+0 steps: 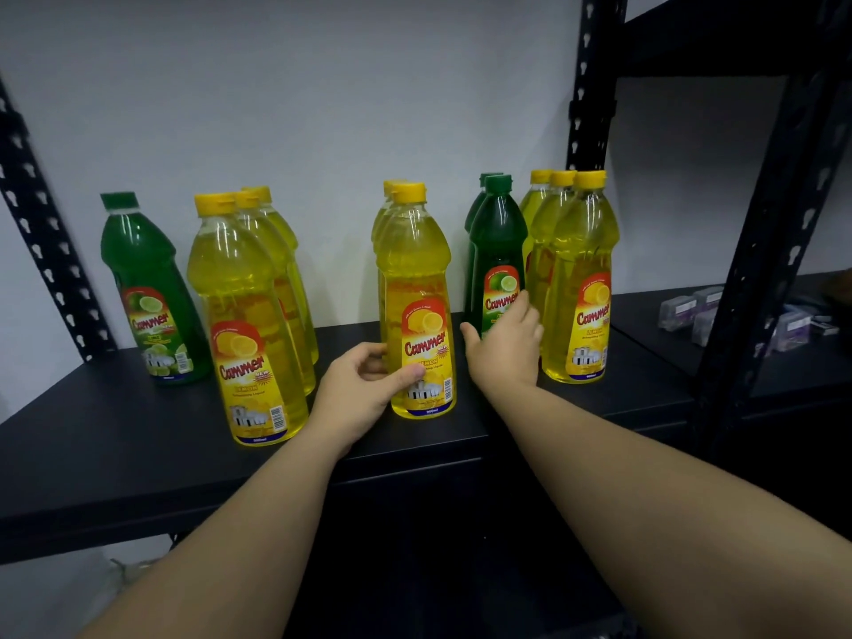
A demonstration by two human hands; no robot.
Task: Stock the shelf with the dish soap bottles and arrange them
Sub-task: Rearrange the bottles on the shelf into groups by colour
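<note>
Dish soap bottles stand in rows on a black shelf (pixel 115 435). A lone green bottle (pixel 147 288) is at the far left, then a row of three yellow bottles (pixel 244 315). In the middle, my left hand (pixel 364 385) grips the lower part of the front yellow bottle (pixel 417 297), thumb across its label, with more yellow bottles behind it. My right hand (pixel 505 343) rests against the front green bottle (pixel 498 255), fingers around its lower label; a second green bottle stands behind it. Three yellow bottles (pixel 578 279) stand in a row at the right.
Black perforated uprights (pixel 590 85) frame the shelf against a white wall. A neighbouring shelf at the right holds small clear packets (pixel 691 311). Bare shelf surface lies in front of the bottles.
</note>
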